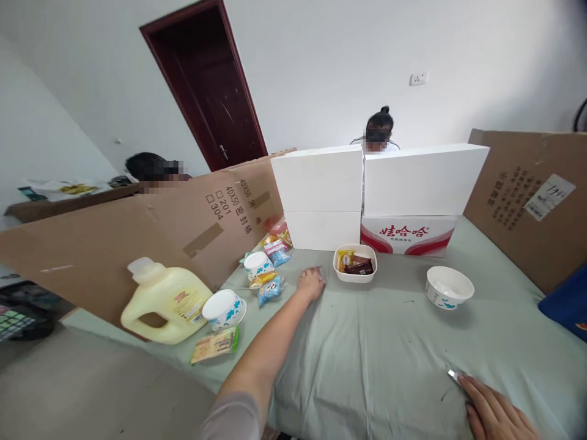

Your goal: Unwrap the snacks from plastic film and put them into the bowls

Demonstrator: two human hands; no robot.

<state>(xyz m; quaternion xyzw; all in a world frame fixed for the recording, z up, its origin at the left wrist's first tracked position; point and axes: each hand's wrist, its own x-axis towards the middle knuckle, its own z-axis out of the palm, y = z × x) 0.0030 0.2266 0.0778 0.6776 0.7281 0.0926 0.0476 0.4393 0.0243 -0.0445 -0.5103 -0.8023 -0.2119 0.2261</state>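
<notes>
My left hand point(312, 283) reaches to the middle of the cloth-covered table. Its fingers are curled down, and whatever they hold is hidden, though something clear seems to show beside them. Just right of it stands a cream square bowl point(355, 278) with wrapped snacks point(358, 265) inside. My right hand point(498, 408) rests low at the right, its fingers over a small silver-tipped object point(453, 375) whose rest is covered. Above that hand stands a round paper bowl point(449, 287) with blue leaf prints and something whitish in it.
At left are a yellow jug point(169, 299), a paper bowl point(224, 310), a flat snack packet point(214, 345), another bowl point(258, 264) and blue packets point(269, 290). White boxes point(323, 183) and cardboard panels point(220, 214) wall the table. Two people sit beyond. A blue item point(566, 305) lies right.
</notes>
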